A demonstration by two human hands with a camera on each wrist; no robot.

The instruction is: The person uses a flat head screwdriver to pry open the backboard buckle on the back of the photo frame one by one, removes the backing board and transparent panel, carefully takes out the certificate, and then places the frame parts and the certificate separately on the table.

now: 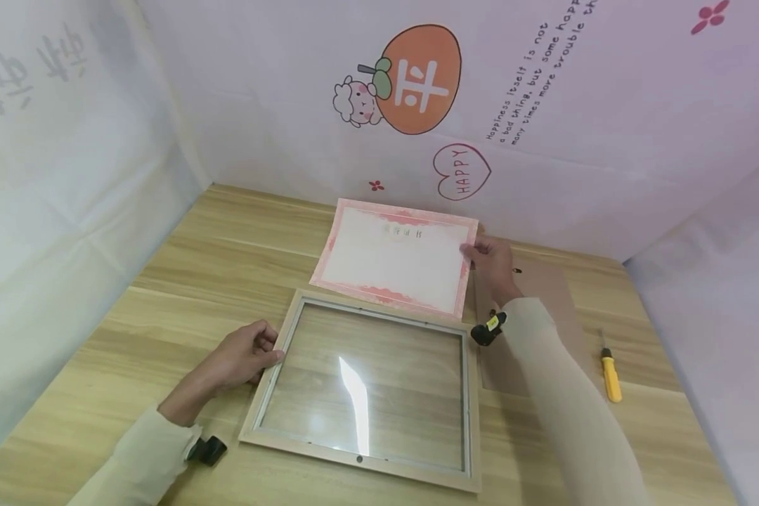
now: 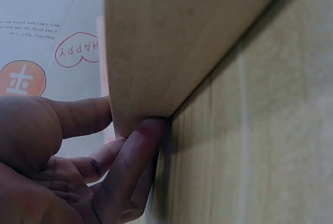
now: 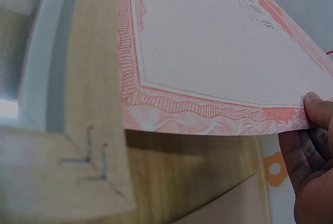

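Observation:
A wooden picture frame (image 1: pixel 360 450) with a clear pane and a grey inner lip lies on the table. My left hand (image 1: pixel 243 357) grips its left side; in the left wrist view the thumb (image 2: pixel 86 115) is against the wood and a fingertip is tucked at its lower edge. Beyond the frame, a certificate sheet (image 1: pixel 392 267) with a pink patterned border is held up at its right edge by my right hand (image 1: pixel 490 263). The right wrist view shows the thumb (image 3: pixel 318 110) on top of the paper and the fingers beneath, with the sheet's near side overlapping the frame's edge.
A brown backing board (image 1: pixel 525 351) lies right of the frame, partly under my right arm. Farther right is a screwdriver (image 1: pixel 612 379) with a yellow handle. A printed cloth wall (image 1: pixel 278 105) encloses the wood-grain table (image 1: pixel 164 295) at the back and sides.

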